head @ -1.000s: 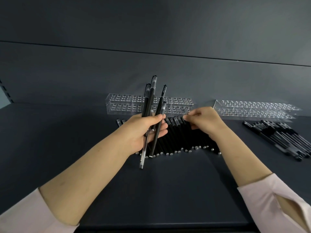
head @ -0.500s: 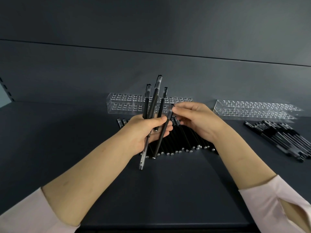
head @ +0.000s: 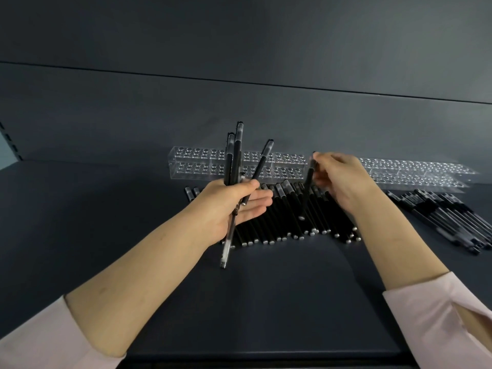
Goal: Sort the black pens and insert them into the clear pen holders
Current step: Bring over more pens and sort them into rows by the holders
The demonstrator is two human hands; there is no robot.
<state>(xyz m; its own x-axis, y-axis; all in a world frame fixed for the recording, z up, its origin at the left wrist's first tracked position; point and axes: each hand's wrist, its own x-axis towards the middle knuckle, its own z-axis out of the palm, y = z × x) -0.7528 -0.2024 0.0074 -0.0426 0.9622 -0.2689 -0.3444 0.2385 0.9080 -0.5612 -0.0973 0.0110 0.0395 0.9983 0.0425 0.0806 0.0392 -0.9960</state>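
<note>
Two clear pen holders stand along the far edge of the surface [head: 106,209], one [head: 202,166] behind the left hand [head: 229,209], the other [head: 415,173] toward the right edge; each is drilled with rows of round holes. The left hand's thumb and fingers are clamped on a bunch of pens [head: 235,155], four as far as I can count, three near upright and one tilted right; the right hand [head: 343,179] pinches a single pen [head: 308,190] by its top, hanging over the row of black pens [head: 287,217], too many to count, lying mid-surface; a heap of pens [head: 450,222] lies by the right edge. The surface and back wall [head: 239,49] are dark grey-blue; the sleeves [head: 40,339] are pale pink.
</note>
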